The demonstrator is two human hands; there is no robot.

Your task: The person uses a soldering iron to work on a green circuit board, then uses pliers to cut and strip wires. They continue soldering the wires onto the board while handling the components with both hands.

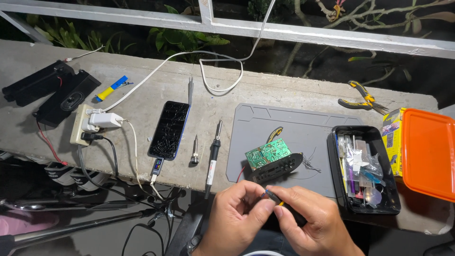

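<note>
Both my hands meet at the bottom centre, just in front of the concrete ledge (pixel 156 92). My left hand (pixel 237 215) and my right hand (pixel 308 220) pinch a small thing with blue and yellow parts (pixel 272 196) between their fingertips; what it is I cannot tell. Just beyond them, on a grey work mat (pixel 289 125), lies a green circuit board (pixel 268 152) fixed to a black panel (pixel 279 167), with thin wires trailing from it. A soldering iron (pixel 214 151) lies left of the mat.
A phone with a cracked screen (pixel 169 129), a power strip with chargers (pixel 92 124), black speaker units (pixel 52 92) and tweezers (pixel 190 91) lie to the left. A black tray of small parts (pixel 362 166), an orange-lidded box (pixel 429 151) and yellow-handled pliers (pixel 360 97) sit on the right.
</note>
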